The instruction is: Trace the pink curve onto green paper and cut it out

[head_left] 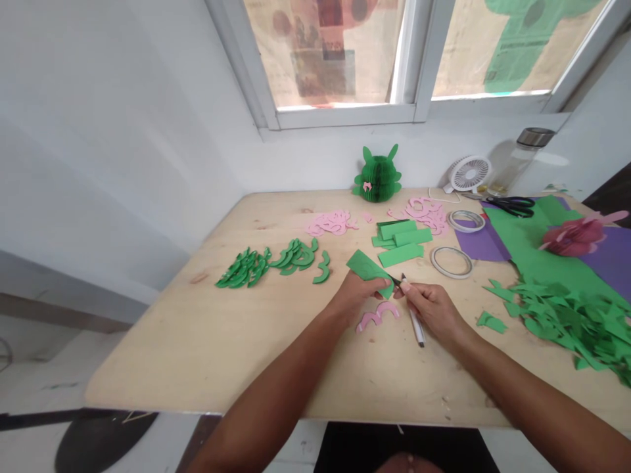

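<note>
My left hand (362,289) pinches a green paper strip (367,266) above the table. In my right hand (434,305) is a pair of small scissors (395,280); dark blades meet the strip's right edge, and my fingers hide the handles. A white marker (417,326) lies under and beside my right fingers. Just below my left hand rests a wavy pink paper piece (377,316). More green strips (401,243) are stacked beyond my hands. Scalloped green cutouts (296,256) lie in piles to the left.
Pink cutouts (332,223) and a green paper honeycomb figure (378,177) are farther back. Tape rolls (451,262), black-handled scissors (510,207), a small fan (470,173) and a bottle (517,161) stand or lie right. Green scraps (576,325) heap at the right.
</note>
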Motion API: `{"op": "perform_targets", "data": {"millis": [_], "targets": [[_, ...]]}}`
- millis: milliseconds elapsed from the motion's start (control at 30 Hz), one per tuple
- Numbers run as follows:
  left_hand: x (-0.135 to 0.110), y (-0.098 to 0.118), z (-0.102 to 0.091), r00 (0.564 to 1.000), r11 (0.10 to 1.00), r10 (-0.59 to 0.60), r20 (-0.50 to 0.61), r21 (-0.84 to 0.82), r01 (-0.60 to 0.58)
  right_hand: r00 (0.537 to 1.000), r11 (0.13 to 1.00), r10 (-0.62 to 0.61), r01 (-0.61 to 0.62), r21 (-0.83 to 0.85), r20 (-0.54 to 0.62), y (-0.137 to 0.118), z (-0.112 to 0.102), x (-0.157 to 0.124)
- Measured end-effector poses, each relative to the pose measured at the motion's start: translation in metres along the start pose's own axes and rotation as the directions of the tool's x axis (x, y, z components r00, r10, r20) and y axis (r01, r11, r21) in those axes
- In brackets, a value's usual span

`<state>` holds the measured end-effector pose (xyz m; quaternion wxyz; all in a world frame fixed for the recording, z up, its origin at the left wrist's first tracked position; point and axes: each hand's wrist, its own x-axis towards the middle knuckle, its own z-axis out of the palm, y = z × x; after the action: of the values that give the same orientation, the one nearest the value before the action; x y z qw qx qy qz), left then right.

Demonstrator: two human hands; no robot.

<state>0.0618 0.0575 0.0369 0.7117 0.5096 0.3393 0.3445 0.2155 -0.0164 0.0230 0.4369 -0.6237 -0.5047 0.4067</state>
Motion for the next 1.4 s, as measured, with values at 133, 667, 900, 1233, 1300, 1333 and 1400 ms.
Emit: {"op": "perform_targets", "data": {"millis": [133,667,900,1233,1300,1333,1400], "targets": [[0.001,-0.001,-0.001,1.0,1.0,0.004,0.009,0.0,-0.004,1.0,1.0,0.016,-0.016,-0.005,0.0,0.001,-0.001,0.0],[0.003,-0.006,-0.007,0.998,0.999,0.043,0.047,-0.001,-0.043,1.0,0.998,0.02,-0.021,0.055,0.006,-0.001,0.001,-0.001],[0.005,-0.008,-0.01,1.0,1.0,0.021,0.012,0.0,-0.021,0.999,0.998,0.02,-0.022,0.053,0.033,0.001,-0.001,0.0],[0.006,-0.008,-0.01,0.997,0.999,0.024,0.076,0.025,-0.026,0.999,0.999,0.036,-0.037,0.035,0.04,-0.004,0.0,-0.001],[0.006,-0.008,-0.011,0.996,0.999,0.017,0.086,0.031,-0.019,0.998,0.998,0.039,-0.041,0.041,0.047,-0.002,-0.001,0.0],[0.006,-0.008,-0.011,0.995,0.999,0.013,0.094,0.032,-0.016,0.998,0.998,0.036,-0.039,0.046,0.05,-0.001,-0.001,0.0],[0.006,-0.008,-0.012,0.994,0.999,0.01,0.112,0.034,-0.014,0.998,0.998,0.035,-0.039,0.056,0.06,0.001,0.0,0.0]]}}
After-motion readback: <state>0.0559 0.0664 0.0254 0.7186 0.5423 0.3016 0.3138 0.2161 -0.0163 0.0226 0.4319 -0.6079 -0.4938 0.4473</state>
